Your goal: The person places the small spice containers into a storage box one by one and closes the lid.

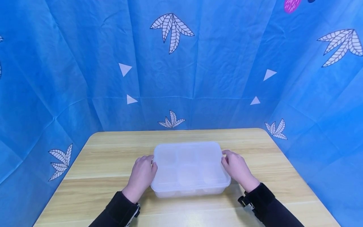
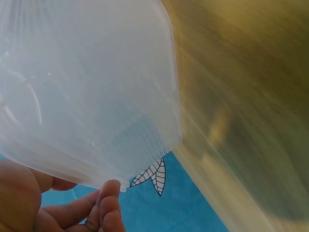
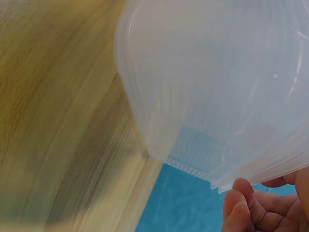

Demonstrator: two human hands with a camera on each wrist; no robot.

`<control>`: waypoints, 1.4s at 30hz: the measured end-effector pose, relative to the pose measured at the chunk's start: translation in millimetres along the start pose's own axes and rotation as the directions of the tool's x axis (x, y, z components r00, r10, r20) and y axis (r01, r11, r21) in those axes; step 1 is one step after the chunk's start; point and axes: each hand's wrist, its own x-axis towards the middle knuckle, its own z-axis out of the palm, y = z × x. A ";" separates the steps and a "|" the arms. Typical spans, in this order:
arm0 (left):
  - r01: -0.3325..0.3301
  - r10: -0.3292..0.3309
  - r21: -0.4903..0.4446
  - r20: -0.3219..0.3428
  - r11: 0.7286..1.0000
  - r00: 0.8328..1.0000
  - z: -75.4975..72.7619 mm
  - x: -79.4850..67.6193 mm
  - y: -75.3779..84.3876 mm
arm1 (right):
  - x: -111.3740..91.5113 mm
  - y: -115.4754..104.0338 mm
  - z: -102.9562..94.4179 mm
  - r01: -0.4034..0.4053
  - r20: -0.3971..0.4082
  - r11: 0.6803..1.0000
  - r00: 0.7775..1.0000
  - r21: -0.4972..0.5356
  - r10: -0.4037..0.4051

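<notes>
A frosted, translucent plastic storage box with a lid on it stands in the middle of the head view. Faint compartment outlines show through the lid. My left hand holds the left edge of the box, its fingertips curled at the rim in the left wrist view. At the opposite side my right hand grips the right edge, and in the right wrist view its bent fingers meet the rim near a corner. The undersides of both palms are partly hidden.
The box is over a light wood-grain table with rounded far corners. Blue cloth printed with white leaves and triangles hangs behind the table and along both sides. Dark sleeves with wrist straps cover both forearms.
</notes>
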 end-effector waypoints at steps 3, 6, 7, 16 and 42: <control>0.001 -0.001 -0.001 -0.003 1.000 1.000 0.4 0.8 -0.3 | 0.8 0.2 0.2 0.003 -0.003 1.000 1.000 -0.002 -0.003; 0.004 -0.004 0.001 -0.002 1.000 1.000 0.2 1.0 0.2 | 1.2 0.3 0.5 0.005 -0.003 1.000 1.000 -0.004 -0.005; 0.005 -0.005 0.002 0.000 1.000 1.000 0.1 1.0 0.3 | 1.2 0.4 0.7 0.005 -0.002 1.000 1.000 -0.004 -0.005; -0.006 0.006 -0.001 0.009 1.000 1.000 0.7 0.4 0.3 | 0.4 3.6 3.7 0.004 0.001 1.000 1.000 0.008 -0.004; 0.000 0.000 -0.028 0.002 1.000 1.000 -0.6 -2.3 -0.8 | 1.3 4.8 0.9 0.008 0.001 1.000 1.000 0.012 -0.008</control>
